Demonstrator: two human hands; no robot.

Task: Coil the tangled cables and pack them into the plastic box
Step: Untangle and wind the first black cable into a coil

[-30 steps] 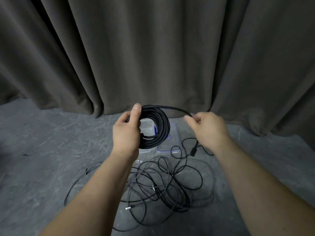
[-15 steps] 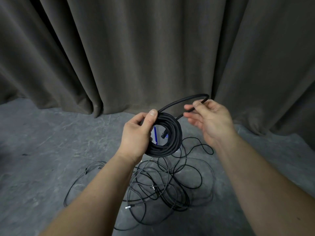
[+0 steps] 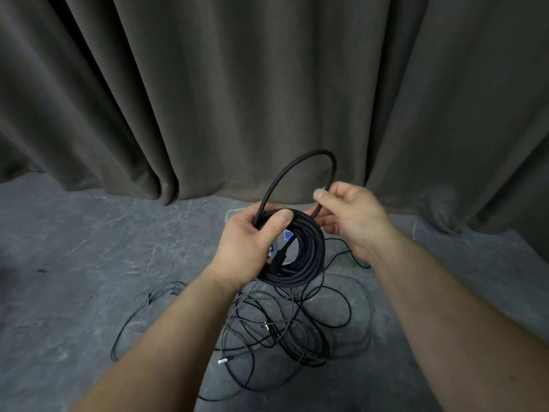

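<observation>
My left hand [image 3: 248,243] grips a thick black coiled cable [image 3: 309,257] at its upper left, thumb pressed over the strands. From the coil a free loop [image 3: 300,165] arches up and over to my right hand [image 3: 349,217], which pinches it between thumb and fingers. The cable's end with its plug hangs across the middle of the coil. The clear plastic box [image 3: 233,214] lies on the floor behind the coil, mostly hidden; a blue label shows through the coil's hole. A tangle of thin black cables [image 3: 285,331] lies on the floor below my hands.
A grey mottled floor [image 3: 89,263] runs to a heavy dark curtain [image 3: 267,84] across the back. Loose cable strands spread left to about [image 3: 130,322] and a silver plug [image 3: 223,360] lies near my left forearm.
My right hand has brought the free loop in toward the coil, so the loop now stands taller and narrower. Both hands have drawn closer together and the plug end now hangs inside the coil.
</observation>
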